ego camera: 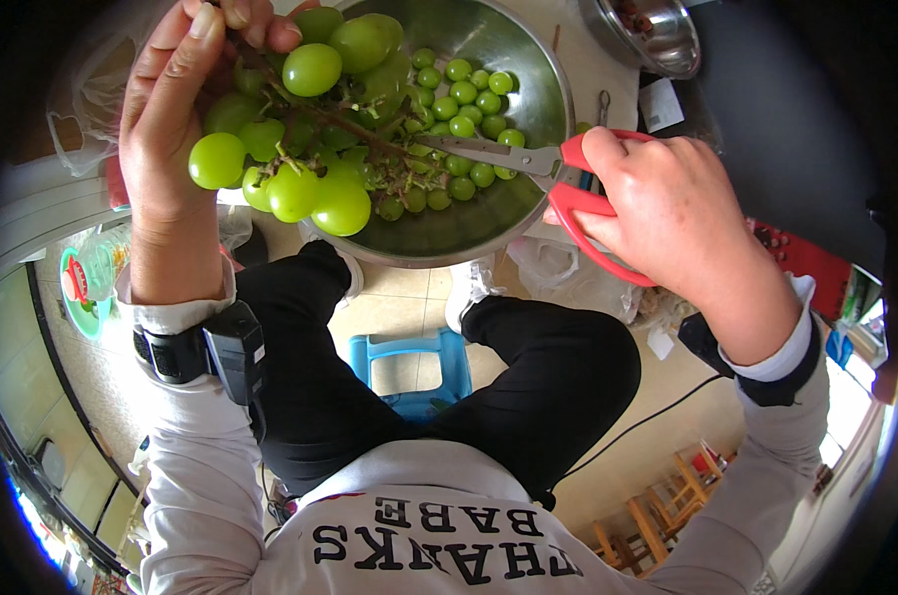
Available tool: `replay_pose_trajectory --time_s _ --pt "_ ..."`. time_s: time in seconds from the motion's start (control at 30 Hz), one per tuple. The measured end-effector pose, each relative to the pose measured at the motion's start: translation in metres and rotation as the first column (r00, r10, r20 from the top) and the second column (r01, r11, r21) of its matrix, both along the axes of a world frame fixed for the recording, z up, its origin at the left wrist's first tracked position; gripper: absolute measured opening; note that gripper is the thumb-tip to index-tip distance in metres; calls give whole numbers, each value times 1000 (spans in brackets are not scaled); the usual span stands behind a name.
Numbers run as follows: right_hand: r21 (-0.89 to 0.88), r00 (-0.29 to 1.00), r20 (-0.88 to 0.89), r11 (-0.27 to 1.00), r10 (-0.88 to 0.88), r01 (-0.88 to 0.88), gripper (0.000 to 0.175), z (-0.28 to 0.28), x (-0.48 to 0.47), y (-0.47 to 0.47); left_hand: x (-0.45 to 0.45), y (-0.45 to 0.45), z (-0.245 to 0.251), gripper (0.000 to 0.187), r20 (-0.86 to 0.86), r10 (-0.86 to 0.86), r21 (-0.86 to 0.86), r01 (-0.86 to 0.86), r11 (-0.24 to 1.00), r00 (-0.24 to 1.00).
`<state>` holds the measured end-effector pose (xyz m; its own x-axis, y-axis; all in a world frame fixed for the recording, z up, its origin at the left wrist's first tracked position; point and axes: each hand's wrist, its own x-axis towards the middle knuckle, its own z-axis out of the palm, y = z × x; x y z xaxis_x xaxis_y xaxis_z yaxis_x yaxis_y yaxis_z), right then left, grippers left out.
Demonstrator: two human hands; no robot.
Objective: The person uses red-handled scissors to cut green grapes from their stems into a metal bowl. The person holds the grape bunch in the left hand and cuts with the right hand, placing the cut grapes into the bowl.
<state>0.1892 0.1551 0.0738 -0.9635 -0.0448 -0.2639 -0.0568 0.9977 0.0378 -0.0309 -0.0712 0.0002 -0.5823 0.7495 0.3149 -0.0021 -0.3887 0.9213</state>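
My left hand (pixel 188 89) holds a bunch of green grapes (pixel 311 197) by its brown main stem, at the upper left. Bare stem ends show along the bunch where no grapes hang. In my right hand (pixel 661 193) is a pair of scissors with red handles (pixel 579 197). Their metal blades point left and reach in among the stems at the lower end of the bunch; the tips are partly hidden there. Beneath both lies a wide stainless steel bowl (pixel 493 230) with several loose green grapes (pixel 463 93) in it.
A smaller metal bowl (pixel 649 37) with brown bits inside stands at the upper right. Clear plastic bags (pixel 545 260) lie beside the big bowl's lower rim. A blue plastic stool (pixel 411 372) shows between my legs. A cable (pixel 642 428) runs off my right sleeve's band.
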Motion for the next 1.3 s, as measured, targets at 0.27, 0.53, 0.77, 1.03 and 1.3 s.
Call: replay_pose_trajectory --time_s 0.27,0.53,0.77,1.03,1.3 --pt "-162 959 174 954 -225 253 50 3 9 14 -4 -1 -1 14 -3 -28 18 28 999 1000" --pt "-479 669 728 587 -151 653 64 8 -4 31 1 2 1 15 40 -142 28 141 990 989" --pt "-439 518 853 447 -66 779 54 5 -16 32 10 7 4 15 59 -141 35 139 990 988" --pt "-413 506 860 493 -65 766 53 4 -22 34 16 7 8 18 95 -171 36 168 985 981" --pt "-432 551 831 532 -78 728 50 2 -30 35 16 9 7 18 102 -176 53 171 984 979"
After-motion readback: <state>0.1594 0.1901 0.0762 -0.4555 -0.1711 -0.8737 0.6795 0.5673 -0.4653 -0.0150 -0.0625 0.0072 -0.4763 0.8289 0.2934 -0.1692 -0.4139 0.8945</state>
